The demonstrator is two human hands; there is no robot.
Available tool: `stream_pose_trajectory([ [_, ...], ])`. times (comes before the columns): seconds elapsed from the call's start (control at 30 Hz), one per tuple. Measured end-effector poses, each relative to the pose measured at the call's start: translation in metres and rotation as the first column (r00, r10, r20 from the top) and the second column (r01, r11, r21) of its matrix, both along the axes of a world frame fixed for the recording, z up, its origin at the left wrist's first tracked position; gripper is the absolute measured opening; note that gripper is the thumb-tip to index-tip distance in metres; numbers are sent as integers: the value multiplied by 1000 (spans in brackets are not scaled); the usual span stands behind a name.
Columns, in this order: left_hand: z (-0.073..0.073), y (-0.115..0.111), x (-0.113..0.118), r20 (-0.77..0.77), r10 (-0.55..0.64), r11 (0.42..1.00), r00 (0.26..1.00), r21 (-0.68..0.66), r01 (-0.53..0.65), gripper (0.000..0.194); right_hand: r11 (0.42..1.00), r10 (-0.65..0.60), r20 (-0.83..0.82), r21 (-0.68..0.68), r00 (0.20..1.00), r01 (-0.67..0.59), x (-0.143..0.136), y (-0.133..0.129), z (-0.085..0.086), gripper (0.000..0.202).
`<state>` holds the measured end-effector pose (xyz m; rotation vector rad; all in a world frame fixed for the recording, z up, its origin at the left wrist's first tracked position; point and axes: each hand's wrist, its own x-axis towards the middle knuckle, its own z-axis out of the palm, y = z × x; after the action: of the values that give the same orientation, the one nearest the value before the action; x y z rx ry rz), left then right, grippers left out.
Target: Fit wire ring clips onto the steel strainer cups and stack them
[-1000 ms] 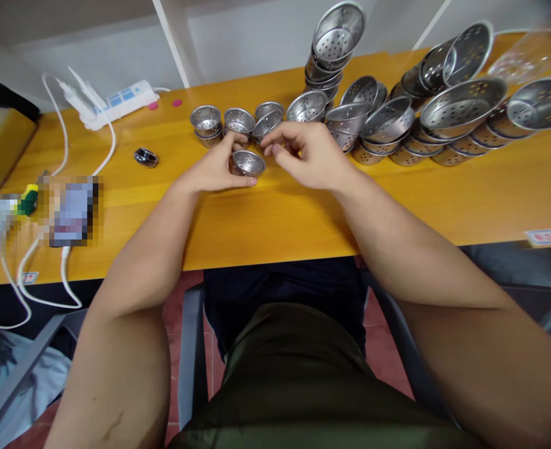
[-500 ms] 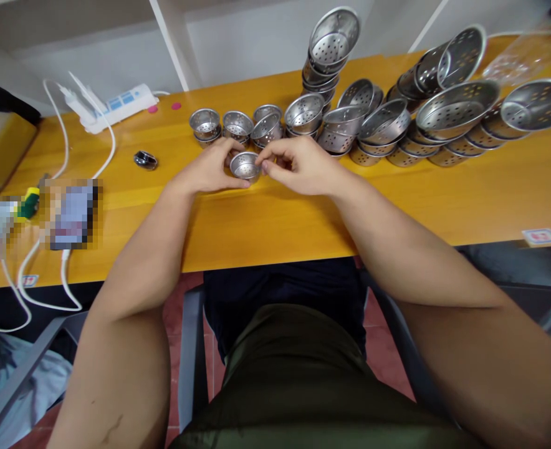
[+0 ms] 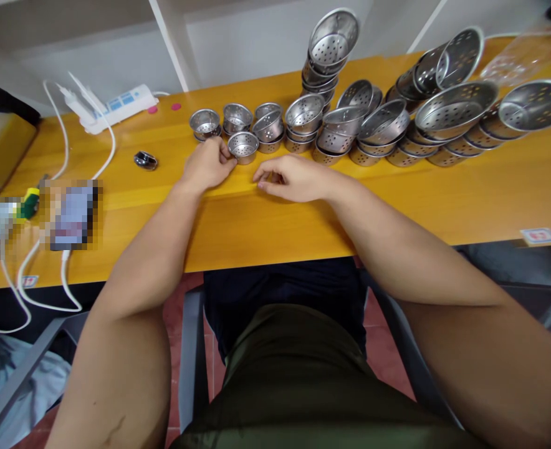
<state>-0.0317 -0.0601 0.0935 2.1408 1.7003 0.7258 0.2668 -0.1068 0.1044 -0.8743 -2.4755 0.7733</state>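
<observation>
Big stage first: the table (image 3: pixel 266 231) runs right across, and out towards three o'clock from the action lean the large perforated steel stacks (image 3: pixel 457 109), rims tipped at all angles. Next size down, it's the hands: left hand (image 3: pixel 205 165) in close, right hand (image 3: pixel 294 179) apart from the metal, palm side down by the look of it. Beyond them sit the small stacks (image 3: pixel 204 123), one at ten o'clock from the loose cup and another at twelve, with a tilted cup (image 3: pixel 268 126) between one and two.

And here's the one that matters, the small front cup (image 3: pixel 242 148)! It's upright, mouth to the ceiling, its axis straight up and down, so its round side faces both hands alike. The left hand is clearly nearer: from its fingertips the cup lies at about one o'clock, right at the edge of the touch. Those fingers are bunched together, but whether they pinch the wall, I cannot tell. From the right fingertips it's eleven o'clock across a gap; that grip is loosely curled, parted and holding nothing.
</observation>
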Motion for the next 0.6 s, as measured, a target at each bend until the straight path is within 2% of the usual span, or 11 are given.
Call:
stream_pose_trajectory([
  [0.17,13,-7,7,-65,61,997,996,-53,-64,28,1000,10,31,-6,999,-10,0,0,-1,27],
  [0.37,23,-17,15,-73,35,996,997,-81,-40,33,1000,-2,-56,13,998,3,-1,0,-1,23],
  [0.5,26,-24,22,-61,-37,998,997,-48,34,39,999,-22,-74,32,997,24,-1,0,-2,21],
  [0.6,29,-28,26,-61,-168,984,984,-60,165,42,1000,-9,-25,8,1000,9,-1,1,-3,20],
])
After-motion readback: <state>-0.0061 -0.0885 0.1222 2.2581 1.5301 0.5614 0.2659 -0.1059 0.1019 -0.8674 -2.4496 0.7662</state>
